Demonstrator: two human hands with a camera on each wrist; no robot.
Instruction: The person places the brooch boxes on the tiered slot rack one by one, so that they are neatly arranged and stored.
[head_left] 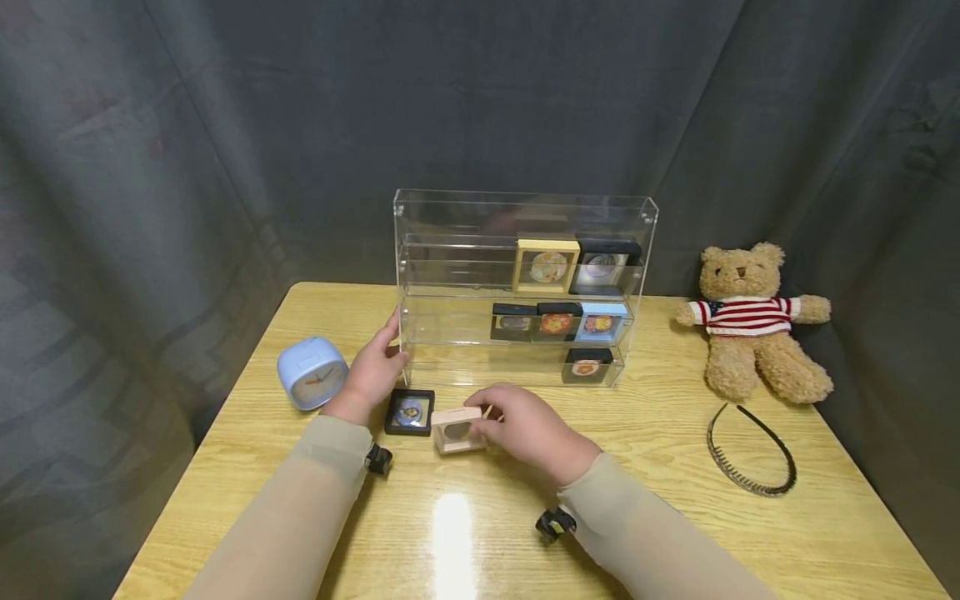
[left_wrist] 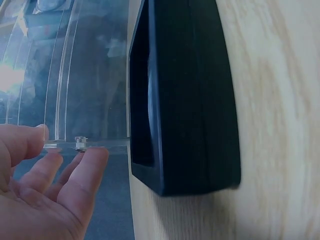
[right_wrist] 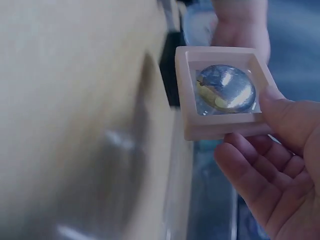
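My right hand (head_left: 528, 429) pinches a pale pink square display frame (right_wrist: 184, 95) by one side, thumb on the front rim. A round, shiny badge (right_wrist: 227, 87) sits behind its window. At the left end of a clear acrylic tiered rack (head_left: 450, 329), my left hand (head_left: 375, 367) pinches the side panel, thumb and fingertips on opposite faces. A black square frame (head_left: 408, 412) with a round badge lies flat on the table between the hands; it looms large in the left wrist view. Several framed badges stand on the rack's right half, among them a yellow frame (head_left: 517, 271) and a light blue frame (head_left: 600, 310).
A light blue clock (head_left: 307, 367) stands left of the left forearm. On the right, a teddy bear (head_left: 750, 321) in a striped sweater leans near the grey curtain (head_left: 480, 100), with a dark toothed headband (head_left: 787, 467) in front of it. Wood-grain table (head_left: 600, 417) underneath.
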